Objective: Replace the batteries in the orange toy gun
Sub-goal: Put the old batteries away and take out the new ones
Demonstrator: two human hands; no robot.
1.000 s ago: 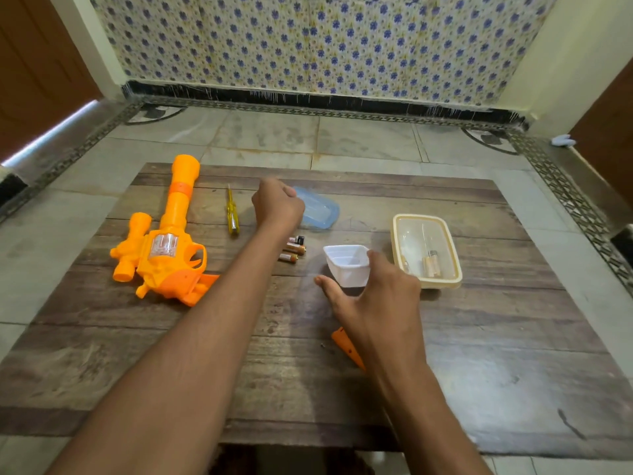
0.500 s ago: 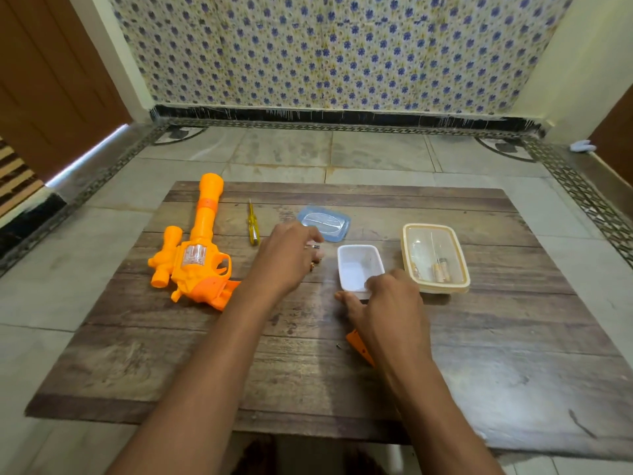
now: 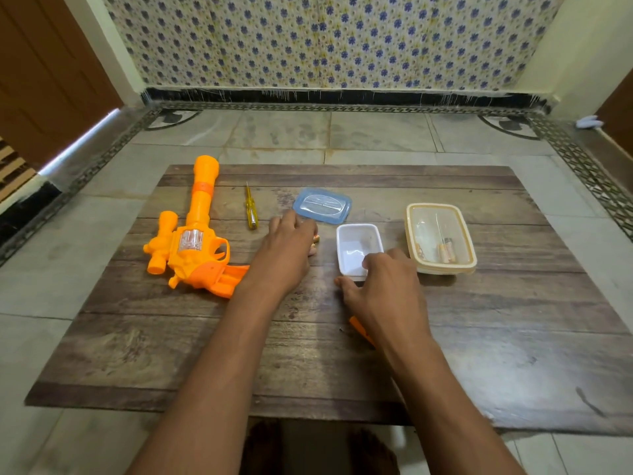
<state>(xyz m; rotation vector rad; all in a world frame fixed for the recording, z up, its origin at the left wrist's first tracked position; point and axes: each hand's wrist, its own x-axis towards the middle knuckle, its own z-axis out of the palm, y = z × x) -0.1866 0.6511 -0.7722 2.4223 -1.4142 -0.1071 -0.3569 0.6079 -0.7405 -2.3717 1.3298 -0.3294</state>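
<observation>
The orange toy gun [image 3: 191,241] lies on its side at the table's left, barrel pointing away from me. My left hand [image 3: 287,252] rests just right of it, fingers curled over loose batteries [image 3: 315,238] whose ends peek out by the fingertips. My right hand [image 3: 387,293] grips the near rim of a small white tub [image 3: 356,240] that stands flat on the table, thumb on the outside and fingers over the edge. An orange battery cover [image 3: 359,329] lies partly hidden under my right wrist.
A yellow screwdriver [image 3: 251,210] lies between the gun and a blue lid [image 3: 322,205]. A cream lidded box [image 3: 442,265] holding more batteries [image 3: 447,252] stands at the right. The wooden table [image 3: 513,354] sits low on a tiled floor.
My left hand drew back from the blue lid and settled over the loose batteries. The white tub, tilted up a second ago, now stands flat in my right hand's grip.
</observation>
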